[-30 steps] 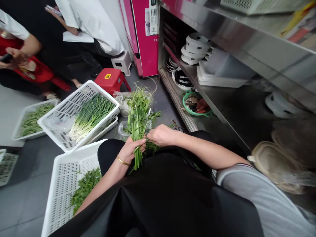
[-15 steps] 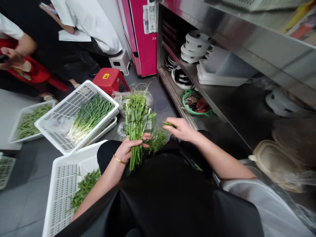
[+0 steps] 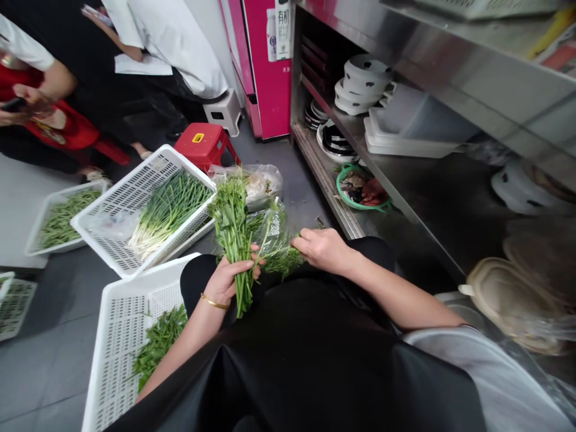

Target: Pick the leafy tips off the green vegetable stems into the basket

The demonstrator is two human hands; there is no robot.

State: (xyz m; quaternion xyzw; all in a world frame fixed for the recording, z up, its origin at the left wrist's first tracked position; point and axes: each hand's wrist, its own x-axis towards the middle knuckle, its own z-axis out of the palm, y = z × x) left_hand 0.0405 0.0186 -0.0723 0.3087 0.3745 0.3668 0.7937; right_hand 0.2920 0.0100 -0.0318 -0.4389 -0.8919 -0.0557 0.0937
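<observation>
My left hand is closed around a bunch of long-stemmed leafy greens, which looks like Chinese celery. The stem ends stick out below my fist, over the black apron. At the right of the bunch, my right hand pinches a thin green stem that runs across toward my left fingers. Loose green trimmings lie below and between my hands, beside clear plastic wrapping. Behind the bunch is a clear bag with pale contents.
At left, white baskets hold greens, scallions and green beans. A red stool stands beyond. To the right is a steel shelf with white pots and a green colander. Two people are at upper left.
My right hand has let go of the short green piece and now pinches a thin stem nearer the bunch. The bunch has tilted and shifted slightly left, baring the bag behind it.
</observation>
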